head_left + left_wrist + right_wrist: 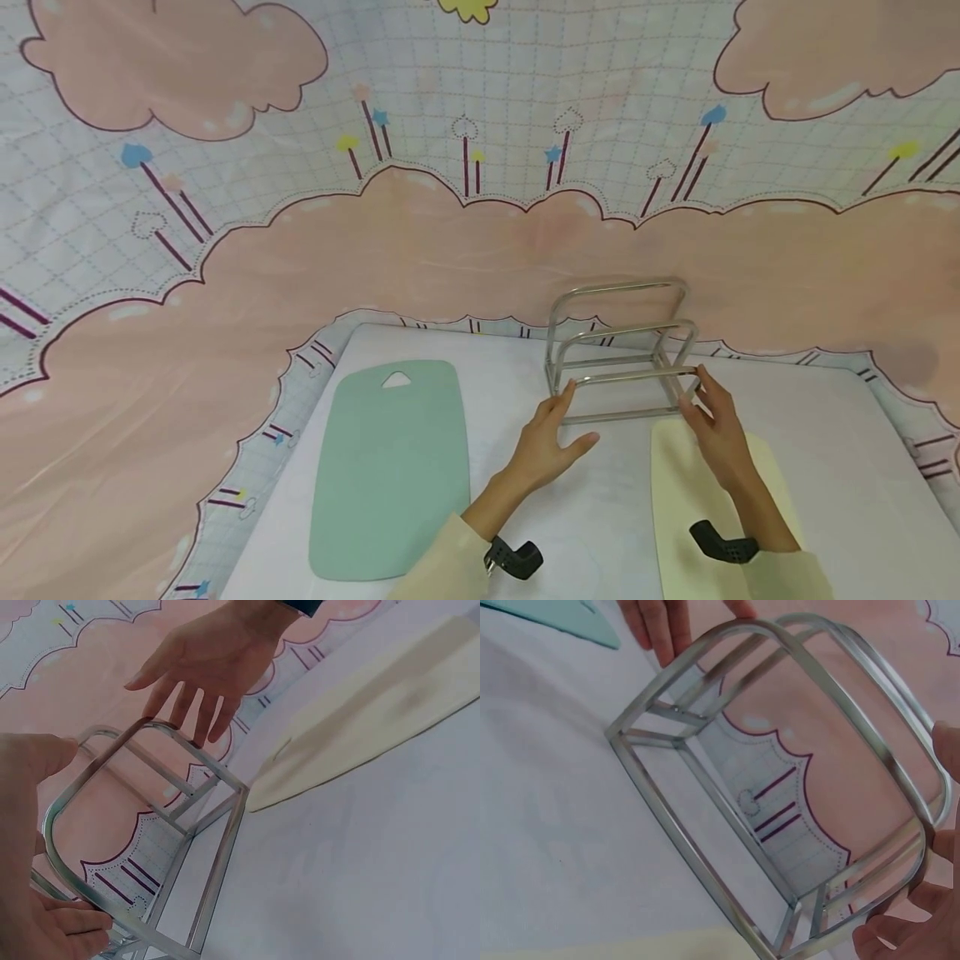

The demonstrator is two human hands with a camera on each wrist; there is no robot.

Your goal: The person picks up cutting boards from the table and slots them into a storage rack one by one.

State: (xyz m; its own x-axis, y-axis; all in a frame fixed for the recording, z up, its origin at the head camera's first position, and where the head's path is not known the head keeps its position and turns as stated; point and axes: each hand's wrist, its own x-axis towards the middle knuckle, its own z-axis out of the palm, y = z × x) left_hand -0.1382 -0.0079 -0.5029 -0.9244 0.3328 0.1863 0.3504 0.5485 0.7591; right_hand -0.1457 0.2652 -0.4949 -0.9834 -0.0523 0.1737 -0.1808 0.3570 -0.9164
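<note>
A silver metal rack (636, 375) with upright wire loops stands at the back of the white table. My left hand (546, 446) touches its front left corner, index finger stretched forward and thumb held apart. At the opposite end, my right hand (722, 437) has its fingertips against the front loop. The left wrist view shows the right hand's fingers (206, 716) long and loose along the rack's side. Seen from the right wrist, the rack's loops (840, 701) rise between both hands, and the base has a rectangular frame.
A green cutting board (390, 483) with a triangular handle hole lies flat on the left. On the right, a cream cutting board (675, 492) lies partly under my right forearm. Behind the white table surface (585, 533) hangs a pink cloud-patterned cloth (450, 258).
</note>
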